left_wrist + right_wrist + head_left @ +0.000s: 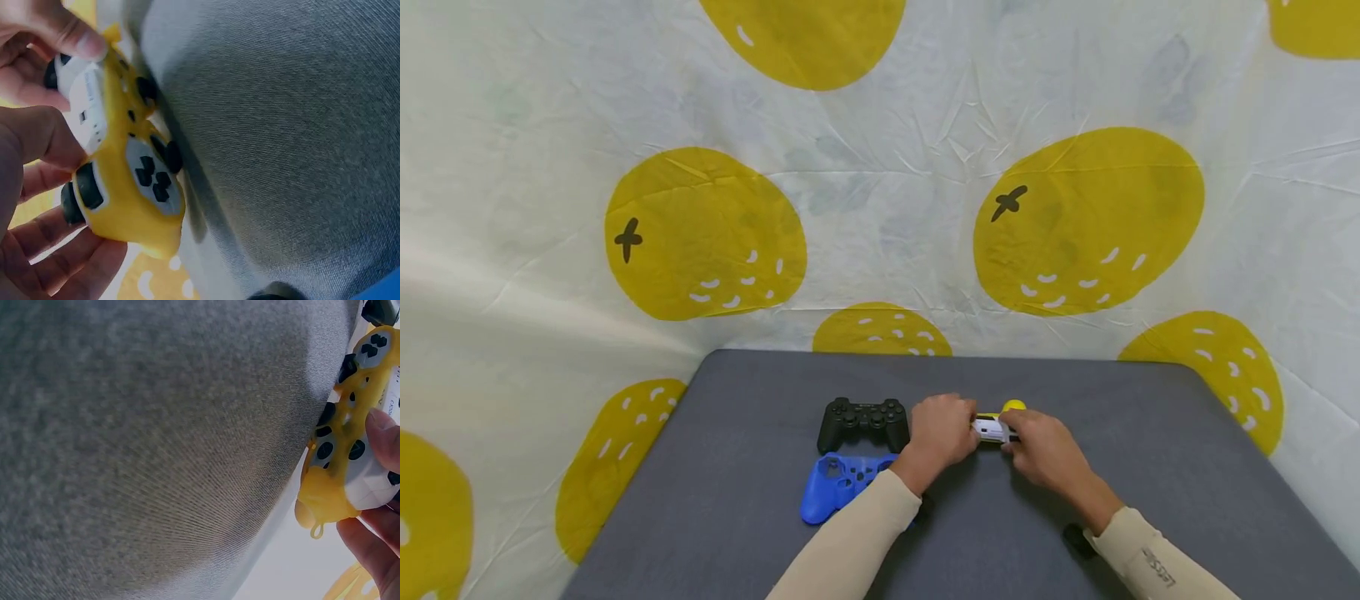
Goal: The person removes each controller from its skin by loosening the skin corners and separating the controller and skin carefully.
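White controller: I had it between the two hands over the grey table (700, 500), in the white controller (991, 431) and yellow cover pair at right of centre in my head view.
Yellow cover: the yellow cover (119, 215) wrapped the directional-pad end, as I saw from the left wrist; toward the other end the white shell showed bare along the back, and a small loop (317, 531) stuck out from the cover's corner.
Left hand: the left hand (942, 431) gripped the directional-pad end, thumb against the white back, the other fingers bent round the handle and a little apart.
Right hand: the right hand (1047, 450) pinched the opposite end, its thumb pressed near the cover's edge, fingers beneath; I could not make out every finger, since some left the right wrist frame.
Black controller: I saw the black controller (862, 423) lying just beside the left hand.
Blue cover: the blue cover (832, 492) lay nearer the person, partly hidden by the left sleeve (850, 542).
Backdrop: behind the table I had a white cloth (887, 225) printed with yellow fruit.
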Demonstrator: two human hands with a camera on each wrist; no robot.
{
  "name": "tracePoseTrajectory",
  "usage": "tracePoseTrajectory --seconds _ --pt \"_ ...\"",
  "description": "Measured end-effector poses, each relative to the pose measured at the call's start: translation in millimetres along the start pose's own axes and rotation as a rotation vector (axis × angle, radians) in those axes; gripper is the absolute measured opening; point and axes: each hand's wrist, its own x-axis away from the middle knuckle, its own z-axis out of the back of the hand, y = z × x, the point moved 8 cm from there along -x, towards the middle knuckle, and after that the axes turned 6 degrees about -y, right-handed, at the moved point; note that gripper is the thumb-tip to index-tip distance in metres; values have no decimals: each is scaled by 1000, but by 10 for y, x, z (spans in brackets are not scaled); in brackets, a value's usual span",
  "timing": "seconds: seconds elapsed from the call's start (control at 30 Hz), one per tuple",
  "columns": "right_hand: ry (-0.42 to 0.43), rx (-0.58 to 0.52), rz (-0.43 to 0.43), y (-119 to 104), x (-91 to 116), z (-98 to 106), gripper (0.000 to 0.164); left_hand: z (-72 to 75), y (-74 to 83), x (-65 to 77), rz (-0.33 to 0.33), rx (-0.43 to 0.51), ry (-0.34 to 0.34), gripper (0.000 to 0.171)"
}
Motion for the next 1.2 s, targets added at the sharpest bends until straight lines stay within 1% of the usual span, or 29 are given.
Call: tracePoseTrajectory --seconds 0.07,0.13,0.33,0.4,0.43,0.53,0.67,0.77,0.83,0.93,1.03,1.1,1.2 --pt "-7 6 1 -3 -7 4 34 -15 29 -3 -15 -38 -11 14" --pt "-14 12 4 -8 -13 10 33 -34 49 -13 -41 -68 -38 20" --pt "-39 30 21 -32 -18 29 33 -66 59 -51 -124 -87 -183 27" --pt "-47 36 26 -34 -20 27 33 -70 63 -58 -138 -98 -215 29" --pt "-50 38 27 -33 -21 24 33 -67 63 -63 -138 -99 -219 29" --pt "-58 40 30 -26 -25 14 33 -52 44 -65 -104 -64 -206 23" --pt "-57 40 26 -9 -34 14 34 -23 -9 -52 -17 63 -177 5" --pt "-57 39 24 -1 -41 23 34 3 -40 -45 44 147 -165 9" --pt "-61 33 23 -4 -40 32 34 15 -42 -45 72 169 -155 9" --pt "-77 28 22 -13 -35 32 34 7 -23 -44 101 151 -143 5" --pt "-84 23 22 -16 -36 30 34 -17 6 -48 107 93 -140 10" --pt "-86 18 21 -12 -42 26 33 -35 25 -62 88 42 -154 13" --pt "-84 16 15 5 -46 26 32 -54 73 -84 24 -41 -207 18"
